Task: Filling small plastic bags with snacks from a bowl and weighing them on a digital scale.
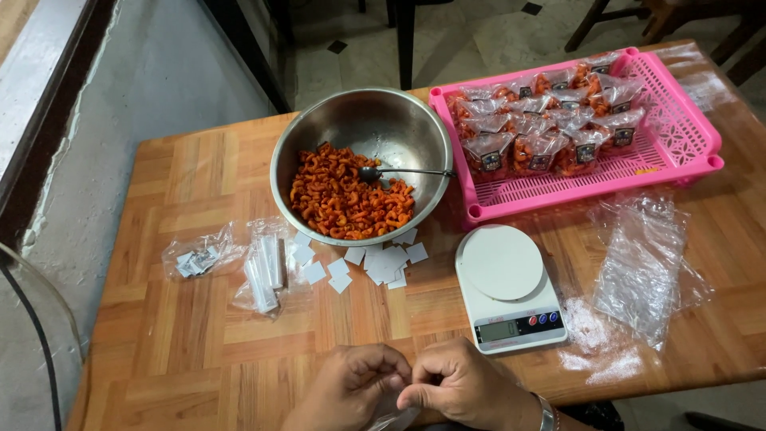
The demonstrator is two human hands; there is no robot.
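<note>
1. Pink tray (686,152) sat at the table's (183,335) far right corner, holding rows of small clear packets (542,120) of orange snack, each with a dark label.
2. Steel bowl (363,128) of loose orange snack stood at the far edge's middle, spoon (399,172) resting inside.
3. White square labels (375,262) lay scattered just in front of the bowl; two small bags of more labels (231,263) to their left.
4. White scale (511,291) near the front edge, stack of empty clear bags (642,263) by the right edge.
5. Left hand (347,387) and right hand (459,383) met at the front edge, both pinching one clear bag (391,417) (mostly hidden).
</note>
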